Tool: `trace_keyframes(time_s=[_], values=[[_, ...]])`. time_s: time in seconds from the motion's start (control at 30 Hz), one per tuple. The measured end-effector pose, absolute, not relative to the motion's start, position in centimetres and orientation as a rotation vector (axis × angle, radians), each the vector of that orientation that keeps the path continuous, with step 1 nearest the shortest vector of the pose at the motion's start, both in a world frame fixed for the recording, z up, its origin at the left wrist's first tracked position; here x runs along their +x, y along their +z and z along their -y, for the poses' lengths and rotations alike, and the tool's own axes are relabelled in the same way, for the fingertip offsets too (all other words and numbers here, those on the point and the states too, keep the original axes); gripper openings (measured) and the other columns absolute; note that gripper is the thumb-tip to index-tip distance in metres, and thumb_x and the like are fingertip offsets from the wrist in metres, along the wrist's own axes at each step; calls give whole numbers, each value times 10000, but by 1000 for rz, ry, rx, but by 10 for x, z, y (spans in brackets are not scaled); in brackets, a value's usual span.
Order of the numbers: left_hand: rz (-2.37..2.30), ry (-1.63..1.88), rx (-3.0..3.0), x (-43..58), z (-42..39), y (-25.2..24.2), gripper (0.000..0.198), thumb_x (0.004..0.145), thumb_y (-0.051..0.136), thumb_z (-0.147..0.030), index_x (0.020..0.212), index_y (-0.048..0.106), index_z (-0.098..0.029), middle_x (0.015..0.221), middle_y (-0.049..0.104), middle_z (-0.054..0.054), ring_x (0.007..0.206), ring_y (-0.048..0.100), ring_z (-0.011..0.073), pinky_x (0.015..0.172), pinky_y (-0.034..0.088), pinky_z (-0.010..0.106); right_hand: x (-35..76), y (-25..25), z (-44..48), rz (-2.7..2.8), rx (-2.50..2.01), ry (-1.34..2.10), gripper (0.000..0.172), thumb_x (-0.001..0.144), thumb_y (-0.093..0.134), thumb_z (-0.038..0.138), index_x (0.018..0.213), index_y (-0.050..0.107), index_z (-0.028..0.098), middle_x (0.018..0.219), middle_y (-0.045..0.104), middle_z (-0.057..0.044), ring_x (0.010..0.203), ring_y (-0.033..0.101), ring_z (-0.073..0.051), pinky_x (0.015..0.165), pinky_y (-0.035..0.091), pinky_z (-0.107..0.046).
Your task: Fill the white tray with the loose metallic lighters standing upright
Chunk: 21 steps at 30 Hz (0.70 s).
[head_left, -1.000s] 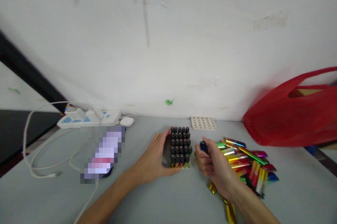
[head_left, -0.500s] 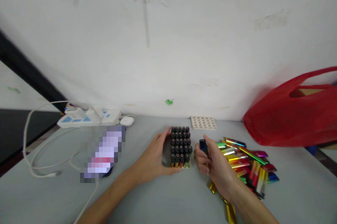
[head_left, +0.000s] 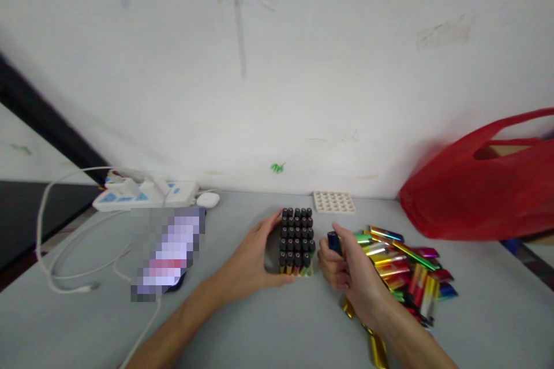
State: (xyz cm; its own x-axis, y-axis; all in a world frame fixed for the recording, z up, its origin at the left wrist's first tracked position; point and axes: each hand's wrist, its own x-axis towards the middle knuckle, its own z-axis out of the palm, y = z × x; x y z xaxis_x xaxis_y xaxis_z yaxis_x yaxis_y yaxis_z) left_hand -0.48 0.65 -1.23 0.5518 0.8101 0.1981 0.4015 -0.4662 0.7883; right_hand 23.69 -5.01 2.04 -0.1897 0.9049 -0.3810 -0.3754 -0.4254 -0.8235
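Note:
A small pale rack stands mid-table, packed with upright slim tubes with black tops and coloured lower parts. My left hand wraps the rack's left side, its thumb at the near corner and its fingers at the far corner. Just right of the rack, my right hand is closed round a dark blue shiny tube, whose end pokes up between thumb and fingers. Its lower part is hidden in the hand. Beyond that hand lies a loose pile of shiny metallic-coloured tubes.
A pale perforated tray lies by the wall. At the right is a red bag. On the left are a phone with a blurred screen, a white power strip, a white charger and loose white cables.
Both hands stay nearly in place. My right hand, with the dark blue tube in it, has shifted only very slightly; the view has moved a touch.

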Motion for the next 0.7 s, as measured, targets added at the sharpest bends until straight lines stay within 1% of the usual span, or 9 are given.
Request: trace_keyframes(time_s=[0.07, 0.27, 0.43, 0.6, 0.7], values=[[-978, 740, 2084, -5, -6, -13, 1296, 713, 1028, -426, 1748, 249, -407, 1753, 456, 137, 1584, 476, 457, 1320, 375, 706, 237, 21, 50, 712, -1105, 1773, 670, 868, 672, 778, 628, 323, 258, 569, 165, 123, 509, 73, -77, 478, 73, -267], [-977, 778, 2094, -2, -4, -11, 1275, 727, 1019, -403, 1749, 259, -332, 1724, 472, 179, 1571, 476, 459, 1323, 362, 700, 235, 18, 51, 670, -1065, 1792, 639, 872, 665, 732, 615, 311, 267, 559, 158, 120, 498, 66, -80, 456, 59, -267], [-968, 794, 2129, -1, -4, -7, 1291, 709, 1027, -384, 1742, 253, -340, 1697, 488, 172, 1557, 475, 463, 1324, 366, 690, 232, 15, 51, 646, -1059, 1770, 620, 846, 673, 710, 592, 316, 272, 547, 146, 121, 495, 64, -85, 449, 49, -266], [-970, 792, 2126, -1, -3, -7, 1290, 700, 1023, -381, 1741, 265, -301, 1683, 493, 182, 1546, 474, 475, 1318, 368, 690, 231, 18, 51, 658, -1053, 1774, 623, 821, 682, 717, 584, 313, 275, 538, 151, 120, 488, 75, -83, 446, 53, -269], [-967, 790, 2121, -1, -3, -7, 1297, 694, 1028, -384, 1741, 268, -299, 1679, 494, 188, 1544, 477, 474, 1314, 372, 689, 230, 18, 53, 652, -1064, 1760, 606, 833, 673, 704, 596, 316, 276, 545, 152, 118, 493, 79, -87, 449, 58, -269]])
